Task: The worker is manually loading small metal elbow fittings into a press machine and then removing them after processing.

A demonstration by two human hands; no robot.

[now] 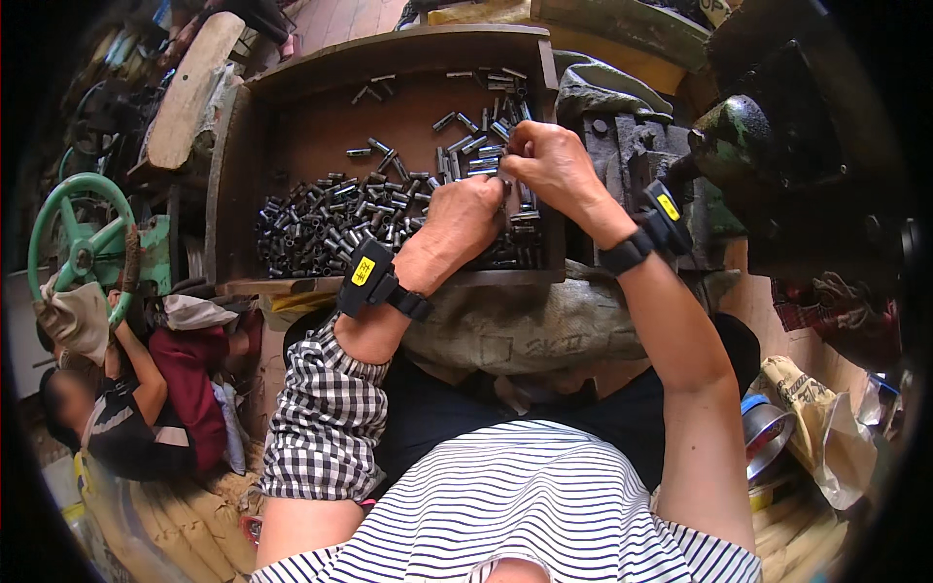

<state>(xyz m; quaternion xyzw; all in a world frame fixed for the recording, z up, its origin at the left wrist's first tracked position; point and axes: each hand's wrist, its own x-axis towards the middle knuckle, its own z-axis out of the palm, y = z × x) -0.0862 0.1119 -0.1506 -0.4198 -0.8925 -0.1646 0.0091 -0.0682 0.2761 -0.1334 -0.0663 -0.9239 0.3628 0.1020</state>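
My left hand (pixel 466 216) is closed, its fingers curled in over the right part of a wooden tray (pixel 394 47). Just beyond it my right hand (pixel 556 163) is bent in a pinch, thumb and forefinger together. The fingertips of both hands nearly meet; whatever sits between them is too small to make out. Short metal tubes (pixel 330 209) lie in a loose heap at the tray's left and middle. Beside my hands, more tubes (pixel 483 160) lie side by side in rough rows along the right wall. Some tubes are hidden beneath my hands.
Right of the tray stands a dark machine (pixel 734 141) with a worn green part. A green handwheel (pixel 83 243) is at the left, with another person (pixel 136 408) close to it. A cloth sack (pixel 505 325) lies under the tray's near edge. A metal bowl (pixel 768 432) sits lower right.
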